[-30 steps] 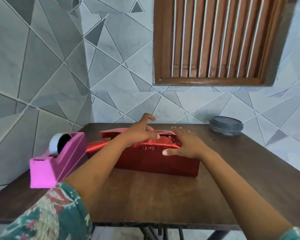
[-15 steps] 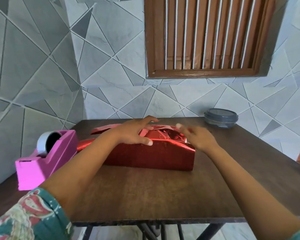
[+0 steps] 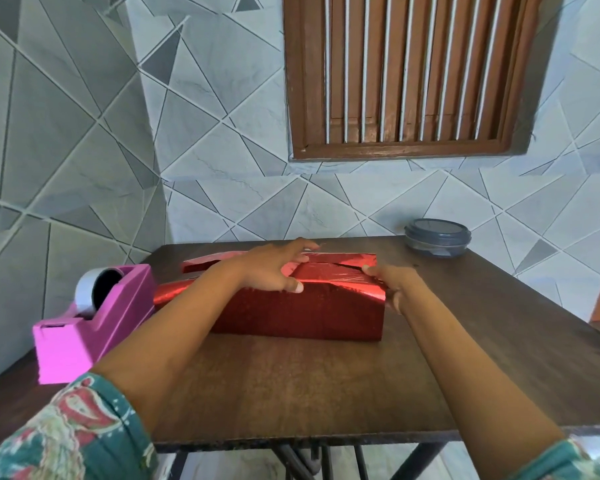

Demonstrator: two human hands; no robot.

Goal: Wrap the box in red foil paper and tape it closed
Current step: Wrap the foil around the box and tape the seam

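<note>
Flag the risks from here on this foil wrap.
1. The left hand presses the top seam of the red foil, and I can see no tape on it. Reaching for the tape dispenser would likely let the flap spring open.
2. The foil's left end juts out unfolded beside the dispenser and may crumple or tear.
3. The right hand is at the right end, where a hard pull could skew the wrap.

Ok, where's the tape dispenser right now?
In the head view, the pink tape dispenser sits at the left edge of the table, just left of the red foil-wrapped box.
</note>
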